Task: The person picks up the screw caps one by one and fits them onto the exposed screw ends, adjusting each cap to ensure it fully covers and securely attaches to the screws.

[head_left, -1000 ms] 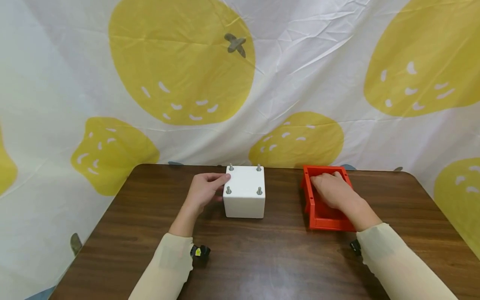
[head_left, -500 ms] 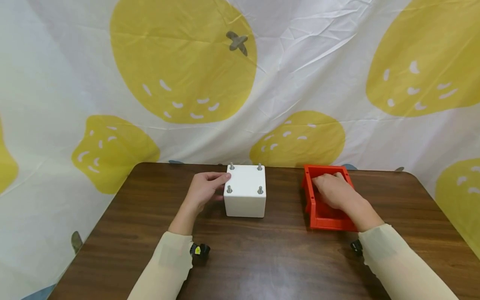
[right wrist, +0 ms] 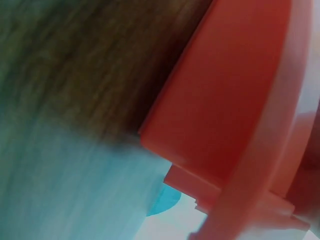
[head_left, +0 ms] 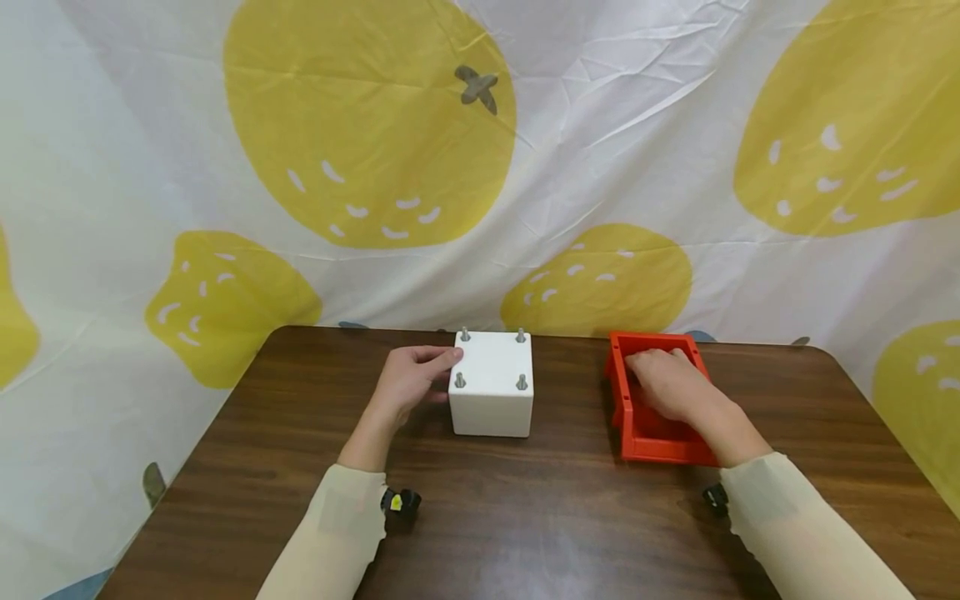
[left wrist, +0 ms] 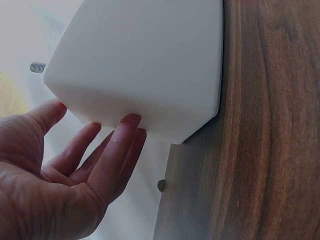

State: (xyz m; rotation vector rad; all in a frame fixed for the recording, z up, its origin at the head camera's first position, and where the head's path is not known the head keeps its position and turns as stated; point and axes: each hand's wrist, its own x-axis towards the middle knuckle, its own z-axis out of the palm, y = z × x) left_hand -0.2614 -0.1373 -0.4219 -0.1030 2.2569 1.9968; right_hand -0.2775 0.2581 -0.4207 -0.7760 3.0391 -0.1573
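Observation:
A white block (head_left: pixel 491 415) stands on the table with threaded metal studs (head_left: pixel 461 380) sticking up at its top corners. At its left side is my left hand (head_left: pixel 405 379). In the left wrist view, the loosely bent fingertips (left wrist: pixel 131 120) rest against one face of the block, with the thumb at the edge near the top. To the right, my right hand (head_left: pixel 667 383) reaches down into a red plastic bin (head_left: pixel 667 450). Its fingertips are out of sight inside the bin, and whatever they touch is hidden. The right wrist view shows mostly the bin's outer wall (right wrist: pixel 220 100).
Both things stand on a dark wood-grain table (head_left: pixel 555 517), towards its back edge. Behind it hangs a white cloth (head_left: pixel 600 167) with large yellow fruit prints. A small black device (head_left: pixel 401 502) is on the left wrist.
The view shifts very slightly. Both hands, the block and the bin keep their places relative to each other.

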